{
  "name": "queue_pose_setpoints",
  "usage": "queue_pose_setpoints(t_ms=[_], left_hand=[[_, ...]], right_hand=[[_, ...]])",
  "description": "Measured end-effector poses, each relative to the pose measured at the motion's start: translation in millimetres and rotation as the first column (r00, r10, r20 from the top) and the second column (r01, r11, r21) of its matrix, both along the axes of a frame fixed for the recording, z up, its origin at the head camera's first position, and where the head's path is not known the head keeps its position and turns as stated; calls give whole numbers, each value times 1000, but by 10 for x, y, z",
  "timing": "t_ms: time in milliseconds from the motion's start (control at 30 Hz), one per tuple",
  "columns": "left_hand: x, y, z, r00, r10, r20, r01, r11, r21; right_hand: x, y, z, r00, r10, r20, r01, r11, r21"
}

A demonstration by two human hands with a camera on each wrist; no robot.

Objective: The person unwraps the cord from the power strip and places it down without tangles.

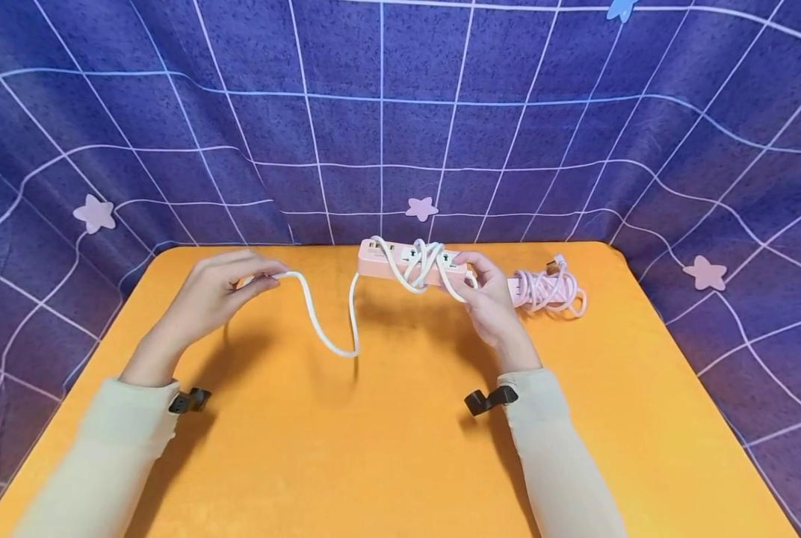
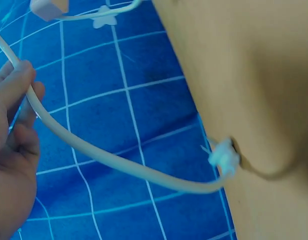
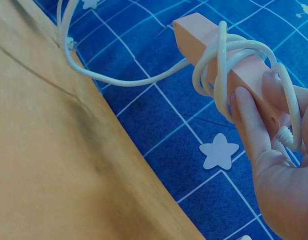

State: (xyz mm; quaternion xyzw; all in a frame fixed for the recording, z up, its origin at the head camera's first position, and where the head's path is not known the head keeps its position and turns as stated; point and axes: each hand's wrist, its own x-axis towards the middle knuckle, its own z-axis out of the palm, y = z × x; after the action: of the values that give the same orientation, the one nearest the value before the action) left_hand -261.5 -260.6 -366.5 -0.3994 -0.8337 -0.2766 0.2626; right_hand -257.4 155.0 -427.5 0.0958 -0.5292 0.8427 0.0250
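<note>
A pink power strip with a white cord wound loosely about its middle is held above the table by my right hand, which grips its right end. In the right wrist view the thumb and fingers lie on opposite sides of the strip. From its left end a loose length of white cord dips and rises to my left hand, where thumb and fingers pinch it. Past that hand, the left wrist view shows the cord ending in a white plug that hangs down.
Behind my right hand lies a second pink power strip, wrapped in its pinkish cord, its plug sticking up. An orange cloth covers the table. Blue grid-patterned curtains with star shapes close off the back and sides.
</note>
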Motion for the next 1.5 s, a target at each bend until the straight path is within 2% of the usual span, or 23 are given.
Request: queue_pose_setpoints(t_ms=[200, 467, 633, 900, 1167, 1500], left_hand=[[59, -210, -74, 998, -61, 30, 64, 993, -97], [140, -461, -267, 999, -40, 7, 41, 989, -142], [194, -572, -356, 994, -65, 82, 79, 981, -178], [284, -703, -434, 984, -116, 135, 146, 961, -235], [307, -836, -580, 981, -73, 181, 124, 949, -289], [311, -893, -797, 990, -28, 141, 79, 926, -370]], right_hand=[[9, 10, 1, 1000, 4, -1, -4, 1000, -13], [15, -3, -5, 1000, 7, 7, -7, 1000, -24], [15, -11, -19, 1000, 18, 4, -18, 999, -46], [-1, -14, -17, 1000, 14, -3, -14, 998, -63], [17, -36, -9, 999, 23, 25, -22, 999, -37], [9, -48, -8, 1000, 26, 10, -26, 999, -45]])
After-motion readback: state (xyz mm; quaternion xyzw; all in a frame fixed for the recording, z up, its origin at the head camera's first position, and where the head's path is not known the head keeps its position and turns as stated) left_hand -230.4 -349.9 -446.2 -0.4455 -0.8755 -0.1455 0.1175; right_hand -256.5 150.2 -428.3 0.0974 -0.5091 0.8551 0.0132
